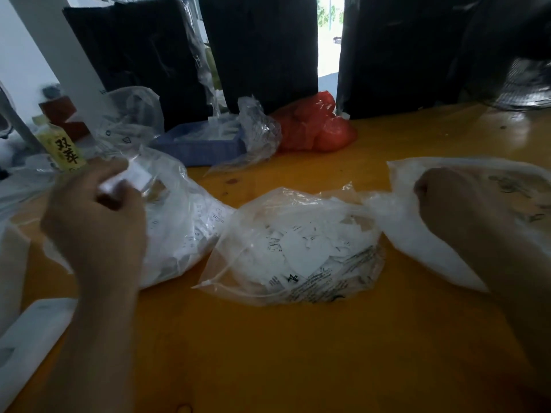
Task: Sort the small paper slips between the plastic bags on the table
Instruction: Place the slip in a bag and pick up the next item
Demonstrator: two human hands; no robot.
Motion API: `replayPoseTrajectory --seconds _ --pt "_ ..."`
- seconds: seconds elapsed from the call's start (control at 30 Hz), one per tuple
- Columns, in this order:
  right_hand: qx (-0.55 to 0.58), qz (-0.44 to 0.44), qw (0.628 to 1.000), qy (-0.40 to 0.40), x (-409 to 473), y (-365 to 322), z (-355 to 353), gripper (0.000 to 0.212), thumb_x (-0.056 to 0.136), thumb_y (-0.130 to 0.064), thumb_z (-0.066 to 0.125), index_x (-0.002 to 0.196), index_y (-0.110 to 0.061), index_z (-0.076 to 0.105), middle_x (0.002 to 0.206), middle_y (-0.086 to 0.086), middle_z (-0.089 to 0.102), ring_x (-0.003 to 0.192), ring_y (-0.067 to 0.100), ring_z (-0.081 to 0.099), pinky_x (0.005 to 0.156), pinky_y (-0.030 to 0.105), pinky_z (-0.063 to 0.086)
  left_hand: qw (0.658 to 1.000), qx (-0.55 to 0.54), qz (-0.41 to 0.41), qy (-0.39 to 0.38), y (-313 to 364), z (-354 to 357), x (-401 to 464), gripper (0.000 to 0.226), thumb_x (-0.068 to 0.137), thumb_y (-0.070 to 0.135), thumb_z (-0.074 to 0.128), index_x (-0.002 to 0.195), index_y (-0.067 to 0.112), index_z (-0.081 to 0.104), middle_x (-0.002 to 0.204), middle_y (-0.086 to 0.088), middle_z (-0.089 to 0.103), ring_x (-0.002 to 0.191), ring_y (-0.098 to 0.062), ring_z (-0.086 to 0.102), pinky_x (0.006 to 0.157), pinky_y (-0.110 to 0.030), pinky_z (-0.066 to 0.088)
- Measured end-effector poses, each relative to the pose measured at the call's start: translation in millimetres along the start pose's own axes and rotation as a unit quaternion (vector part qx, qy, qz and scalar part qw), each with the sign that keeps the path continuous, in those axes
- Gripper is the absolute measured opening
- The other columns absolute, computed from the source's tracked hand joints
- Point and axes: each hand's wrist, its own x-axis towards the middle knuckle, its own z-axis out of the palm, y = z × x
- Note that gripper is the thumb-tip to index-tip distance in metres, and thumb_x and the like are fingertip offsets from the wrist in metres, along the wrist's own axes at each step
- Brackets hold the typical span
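Behind the work, black panels stand upright along the far edge, with bright daylight showing through a gap between two of them. Below them spreads the yellow-orange tabletop, glossy and scuffed, bare toward the near edge.

On it lie three clear plastic bags. The left bag and the middle bag both hold heaps of small paper slips, so sorting looks well under way but not finished, with plenty still loose in each. The right bag looks whitish, and its contents cannot be made out.

Further back sit a red bag, a blue tray with more clear plastic draped over it, and a yellow-labelled bottle at the left.

The left hand is over the left bag, its fingers curled and pinching a few white slips. The right hand is inside the right bag, seen through the plastic; its fingers look curled, though whether they grip anything cannot be told.
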Motion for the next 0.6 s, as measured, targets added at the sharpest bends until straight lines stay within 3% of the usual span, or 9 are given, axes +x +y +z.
replayPoseTrajectory --seconds 0.07,0.2,0.27,0.37,0.47,0.53,0.6 --pt "-0.062 0.024 0.996 -0.062 5.9 13.5 3.0 0.022 0.094 -0.003 0.053 0.093 -0.009 0.075 0.091 0.014 0.070 0.071 0.027 0.063 0.072 0.043 0.058 0.995 0.062 -0.064 -0.054 -17.6 -5.0 6.4 0.036 0.098 0.018 0.057 0.131 0.023 0.071 0.130 -0.010 0.072 0.109 -0.031 0.070 0.090 -0.050 0.060" --pt "-0.002 0.099 0.995 -0.031 16.0 25.3 4.4 0.012 0.084 0.002 0.059 0.090 -0.005 0.068 0.075 0.016 0.063 0.062 0.033 0.060 0.060 0.045 0.059 0.974 0.154 -0.060 -0.153 -16.9 -1.3 -3.0 0.030 0.097 0.009 0.065 0.124 0.014 0.076 0.124 -0.015 0.075 0.109 -0.036 0.070 0.095 -0.047 0.053" --pt "-0.033 0.116 0.992 -0.044 23.6 38.4 1.9 0.012 0.081 0.000 0.063 0.088 -0.007 0.069 0.076 0.014 0.062 0.066 0.034 0.061 0.065 0.046 0.060 0.967 0.166 -0.048 -0.189 -13.8 2.4 -5.8 0.028 0.097 0.009 0.067 0.123 0.015 0.077 0.127 -0.012 0.074 0.114 -0.035 0.068 0.100 -0.047 0.051" --pt "-0.142 0.086 0.974 -0.155 34.0 56.2 5.9 0.018 0.087 -0.013 0.061 0.092 -0.017 0.079 0.090 0.007 0.069 0.080 0.026 0.066 0.080 0.042 0.061 0.967 0.153 -0.024 -0.203 -7.4 8.4 -9.2 0.026 0.102 0.012 0.062 0.123 0.015 0.077 0.126 -0.011 0.074 0.116 -0.033 0.066 0.099 -0.044 0.049" --pt "-0.190 0.047 0.948 -0.252 24.4 43.9 3.0 0.021 0.098 -0.028 0.061 0.109 -0.017 0.076 0.109 0.003 0.071 0.098 0.018 0.068 0.092 0.033 0.057 0.968 0.150 -0.007 -0.201 -5.4 11.8 -9.6 0.029 0.105 0.016 0.055 0.127 0.017 0.075 0.125 -0.015 0.074 0.116 -0.037 0.065 0.100 -0.047 0.048" --pt "-0.191 0.036 0.947 -0.255 19.4 35.2 -0.5 0.022 0.100 -0.028 0.061 0.108 -0.013 0.075 0.104 0.003 0.070 0.095 0.017 0.068 0.087 0.028 0.057 0.962 0.190 -0.002 -0.196 -7.9 12.2 -8.2 0.032 0.105 0.016 0.052 0.129 0.016 0.074 0.120 -0.021 0.073 0.115 -0.045 0.062 0.099 -0.053 0.047" --pt "-0.188 0.039 0.958 -0.215 15.7 32.2 -4.3 0.016 0.096 -0.022 0.063 0.093 -0.011 0.074 0.088 0.004 0.067 0.082 0.019 0.066 0.077 0.032 0.059 0.959 0.231 0.003 -0.166 -4.6 10.6 -8.4 0.035 0.103 0.013 0.050 0.129 0.011 0.073 0.109 -0.029 0.072 0.111 -0.050 0.059 0.095 -0.057 0.045"
